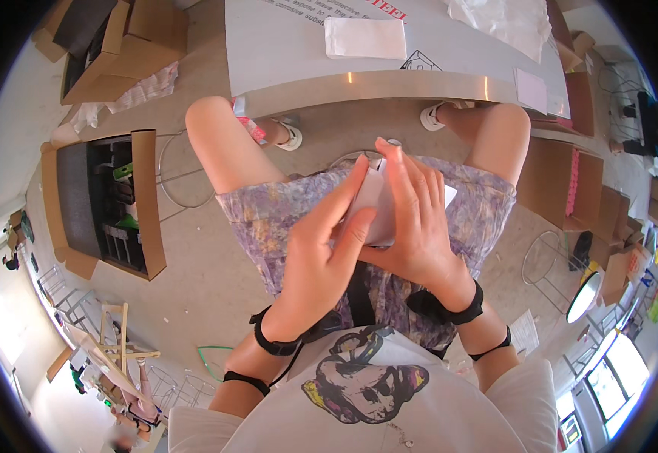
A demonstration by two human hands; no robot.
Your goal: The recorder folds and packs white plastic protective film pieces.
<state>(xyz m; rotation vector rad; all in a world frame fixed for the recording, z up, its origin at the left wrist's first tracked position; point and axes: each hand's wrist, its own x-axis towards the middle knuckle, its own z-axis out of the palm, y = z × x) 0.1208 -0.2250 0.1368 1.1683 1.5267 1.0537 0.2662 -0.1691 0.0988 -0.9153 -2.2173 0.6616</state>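
Note:
Between my two hands, above my lap, is a white folded paper or small flat carton [375,198]; its exact kind is partly hidden by my fingers. My left hand [321,245] grips its left side, thumb laid across the near face and fingers along the edge. My right hand [418,226] closes over the right side, fingers pointing away from me, with a white corner sticking out past them. In front of my knees, a white flat packet [365,38] lies on the steel table [291,57], and a pale card [531,90] lies by its right front edge.
Crumpled white wrapping [506,26] covers the table's far right. An open cardboard box [144,204] with dark dividers stands on the floor at left, another carton [129,49] behind it. More boxes [559,185] are at right, near a wire-framed stool [544,260]. Another person [136,404] is at lower left.

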